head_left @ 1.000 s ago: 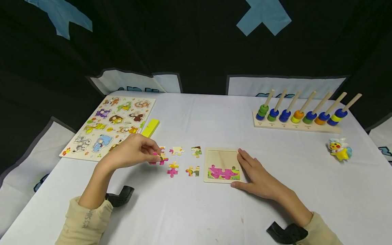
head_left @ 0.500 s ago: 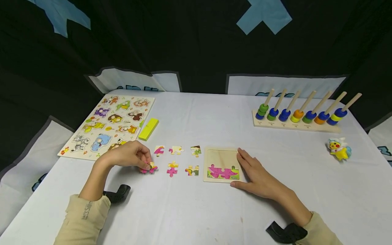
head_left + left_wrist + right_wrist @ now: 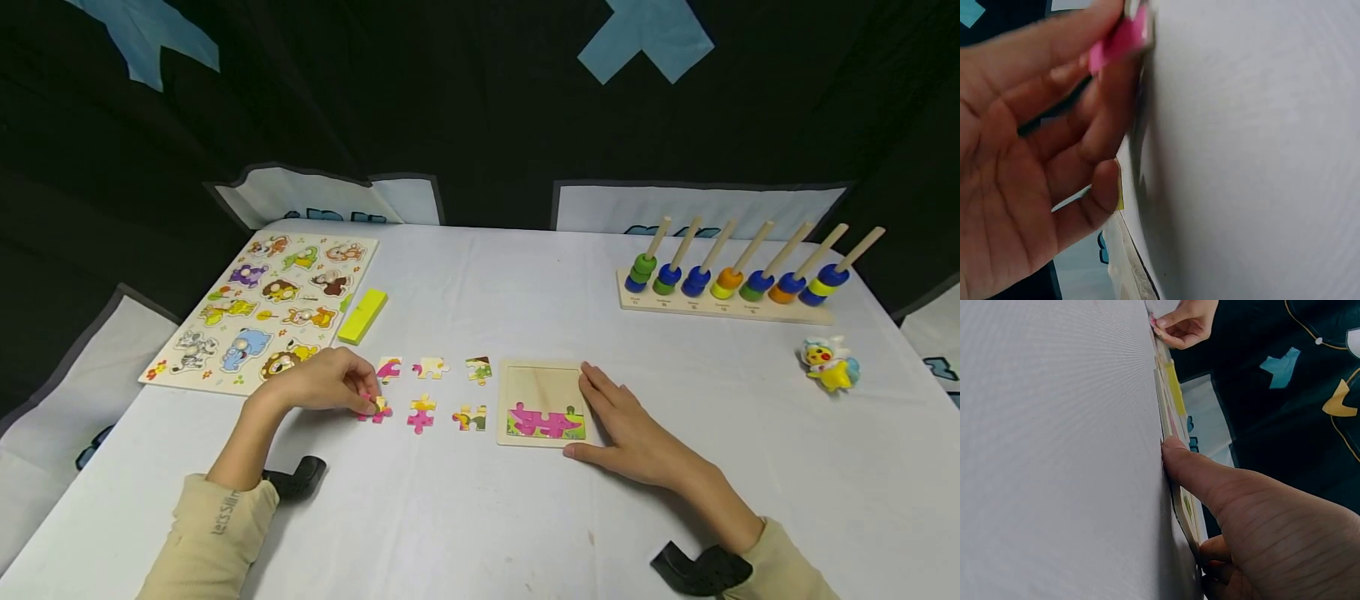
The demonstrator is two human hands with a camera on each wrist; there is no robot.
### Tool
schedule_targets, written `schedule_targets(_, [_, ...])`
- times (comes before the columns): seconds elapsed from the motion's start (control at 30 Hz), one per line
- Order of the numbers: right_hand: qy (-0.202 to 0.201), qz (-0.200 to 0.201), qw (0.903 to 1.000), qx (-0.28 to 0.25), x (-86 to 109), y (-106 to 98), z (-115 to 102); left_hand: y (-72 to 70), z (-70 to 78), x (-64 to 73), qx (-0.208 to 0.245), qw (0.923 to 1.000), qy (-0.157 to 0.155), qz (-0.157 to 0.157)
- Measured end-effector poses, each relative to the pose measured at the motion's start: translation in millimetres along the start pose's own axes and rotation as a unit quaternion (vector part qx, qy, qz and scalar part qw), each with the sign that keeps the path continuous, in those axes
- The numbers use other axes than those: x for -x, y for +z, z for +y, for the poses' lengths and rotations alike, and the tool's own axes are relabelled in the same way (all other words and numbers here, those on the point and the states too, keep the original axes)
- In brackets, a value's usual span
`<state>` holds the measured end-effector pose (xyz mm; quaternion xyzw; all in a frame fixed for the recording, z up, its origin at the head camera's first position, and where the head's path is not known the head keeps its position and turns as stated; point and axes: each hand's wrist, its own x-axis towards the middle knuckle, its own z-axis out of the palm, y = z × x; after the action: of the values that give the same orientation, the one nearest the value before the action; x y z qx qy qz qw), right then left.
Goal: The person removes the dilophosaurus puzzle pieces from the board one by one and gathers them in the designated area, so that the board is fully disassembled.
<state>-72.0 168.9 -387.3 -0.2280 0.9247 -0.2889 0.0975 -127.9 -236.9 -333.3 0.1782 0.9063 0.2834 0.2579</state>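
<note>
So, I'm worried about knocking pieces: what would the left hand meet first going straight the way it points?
Probably the loose pink-and-yellow piece, just beyond the held piece; how high the left hand sits is unclear.

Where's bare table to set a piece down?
Bare: the far middle, between the yellow block and the bead stand; the right side, between the right hand and the figurine. Crowded: the stretch from the left hand to the puzzle tray, scattered with loose pieces.
</note>
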Motion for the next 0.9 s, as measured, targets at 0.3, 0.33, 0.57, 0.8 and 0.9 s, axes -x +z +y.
schedule_targets(0.3, [0.007,-0.007,0.9999,-0.001,-0.6,0,0,1.6,2.0,-0.9,-0.008,0.9999,0.000,0.008])
schedule_targets(0.33, [0.006,-0.007,1.0000,-0.001,-0.3,0,0,2.1,1.9,-1.0,-0.005,1.0000,0.005,0.005])
schedule_targets(0.57, [0.004,-0.005,1.0000,-0.001,0.4,0,0,4.2,3.0,-1.4,-0.012,0.9999,0.007,0.005])
schedule_targets(0.8, [0.002,-0.003,1.0000,-0.003,0.8,-1,-1,5.4,9.3,-1.3,-0.048,0.9984,-0.017,0.024])
schedule_targets(0.9, [0.003,-0.004,1.0000,-0.003,0.6,0,0,5.7,10.6,-0.7,-0.068,0.9963,-0.034,0.040])
